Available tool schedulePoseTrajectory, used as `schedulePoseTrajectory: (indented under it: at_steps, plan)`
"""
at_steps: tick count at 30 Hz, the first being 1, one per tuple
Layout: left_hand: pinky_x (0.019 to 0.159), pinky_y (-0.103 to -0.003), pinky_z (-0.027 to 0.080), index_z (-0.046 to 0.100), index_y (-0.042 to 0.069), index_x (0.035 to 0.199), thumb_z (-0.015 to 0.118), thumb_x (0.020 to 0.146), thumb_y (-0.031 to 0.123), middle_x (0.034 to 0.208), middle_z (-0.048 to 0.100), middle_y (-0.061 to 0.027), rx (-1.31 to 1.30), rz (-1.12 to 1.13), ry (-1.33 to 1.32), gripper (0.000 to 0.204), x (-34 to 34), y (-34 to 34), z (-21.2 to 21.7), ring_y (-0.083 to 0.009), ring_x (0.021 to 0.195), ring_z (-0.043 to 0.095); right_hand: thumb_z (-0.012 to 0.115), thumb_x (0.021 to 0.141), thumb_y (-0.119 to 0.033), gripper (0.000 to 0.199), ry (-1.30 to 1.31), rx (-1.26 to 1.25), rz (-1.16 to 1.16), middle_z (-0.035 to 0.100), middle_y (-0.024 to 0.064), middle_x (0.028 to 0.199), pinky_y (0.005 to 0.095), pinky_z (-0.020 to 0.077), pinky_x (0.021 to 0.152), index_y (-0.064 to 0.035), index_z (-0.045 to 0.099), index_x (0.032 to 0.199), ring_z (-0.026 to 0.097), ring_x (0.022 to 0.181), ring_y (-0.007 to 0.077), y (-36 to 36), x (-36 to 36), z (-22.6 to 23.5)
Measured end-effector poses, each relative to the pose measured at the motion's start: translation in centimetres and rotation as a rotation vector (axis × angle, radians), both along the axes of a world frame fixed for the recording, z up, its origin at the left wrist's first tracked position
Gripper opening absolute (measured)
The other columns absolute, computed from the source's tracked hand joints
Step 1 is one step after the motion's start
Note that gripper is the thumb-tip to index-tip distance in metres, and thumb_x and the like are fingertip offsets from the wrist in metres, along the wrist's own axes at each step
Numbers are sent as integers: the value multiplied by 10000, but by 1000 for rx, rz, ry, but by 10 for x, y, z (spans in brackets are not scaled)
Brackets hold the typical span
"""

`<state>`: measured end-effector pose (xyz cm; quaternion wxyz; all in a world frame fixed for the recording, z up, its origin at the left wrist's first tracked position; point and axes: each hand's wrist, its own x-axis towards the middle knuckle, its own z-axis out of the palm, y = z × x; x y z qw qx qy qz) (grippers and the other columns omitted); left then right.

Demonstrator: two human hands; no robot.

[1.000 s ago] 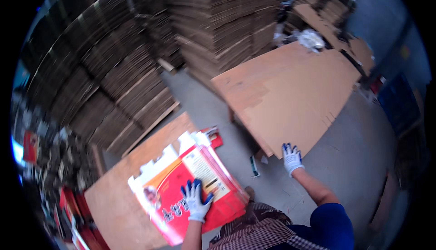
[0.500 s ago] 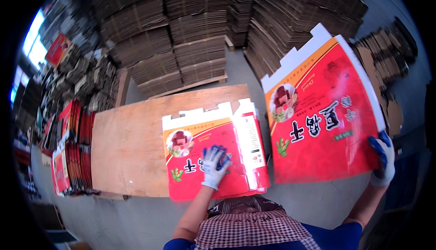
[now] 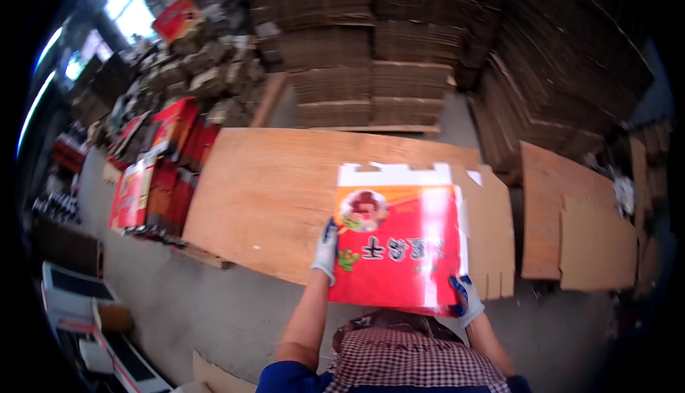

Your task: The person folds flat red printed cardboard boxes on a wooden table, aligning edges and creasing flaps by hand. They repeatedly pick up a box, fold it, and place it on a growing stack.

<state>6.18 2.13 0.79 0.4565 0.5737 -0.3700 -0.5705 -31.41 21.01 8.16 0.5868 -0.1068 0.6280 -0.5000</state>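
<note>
A printed carton blank (image 3: 399,279), glossy red with an orange and white notched top edge, is in front of me at the near right of the wooden table. My left hand (image 3: 325,256), in a white and blue work glove, is closed on its left edge. At its lower right corner, my gloved right hand (image 3: 467,300) grips the edge. From under the blank's right side, a plain brown cardboard panel (image 3: 492,229) with slits along its near edge sticks out. My palms and some fingertips are hidden behind the edges.
The wooden table (image 3: 250,186) extends to the left. Folded red cartons (image 3: 164,193) are stacked beyond its left end. Tall brown cardboard stacks (image 3: 328,57) stand behind. To the right lie a wooden board (image 3: 553,200) and a loose cardboard sheet (image 3: 596,243).
The large red blank that my right hand held out at the right is now in front of me. My left hand has moved from resting flat to the blank's left edge. The view has turned left.
</note>
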Motion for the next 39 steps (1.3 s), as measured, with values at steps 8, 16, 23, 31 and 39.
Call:
schedulePoseTrajectory:
  at_steps: [8,16,23,31,39]
  plan:
    - [1222,-480,203,372,124,1543,640,918,320,1586,365,-163,-121,-159,-1088,708,-17,2,7,-316,1474,313,610,956,-546,571,319,235,261,606,140,998,415,565,676,-18,611,1173,606,830,314,9,5,-52]
    - [1214,-560,161,339,107,1551,542,978,442,1599,304,-218,-553,-388,-1039,694,-152,13,52,-418,1465,294,496,1021,-157,181,1032,-212,803,565,154,694,465,424,529,-26,620,1033,531,584,297,35,-12,-81]
    - [1224,-595,5,229,164,1608,410,998,546,1671,151,-167,-555,-853,-1141,741,-215,3,68,-381,1549,88,596,999,-312,348,634,69,567,535,84,686,445,437,536,-5,623,1161,515,621,229,63,-66,-86]
    - [1214,-627,44,475,158,1489,562,926,549,1570,366,-212,-640,-713,-1141,691,-223,4,59,-443,1498,207,573,999,-287,437,1188,285,63,626,222,1327,398,459,1056,10,615,1316,601,1230,356,-14,-167,-6]
    - [1225,-609,40,396,182,1544,596,917,512,1627,263,-163,-608,-761,-1178,736,-220,12,68,-379,1532,145,570,1029,-218,355,471,-138,-52,713,94,1177,273,507,923,46,660,1249,650,1038,135,-42,-133,65]
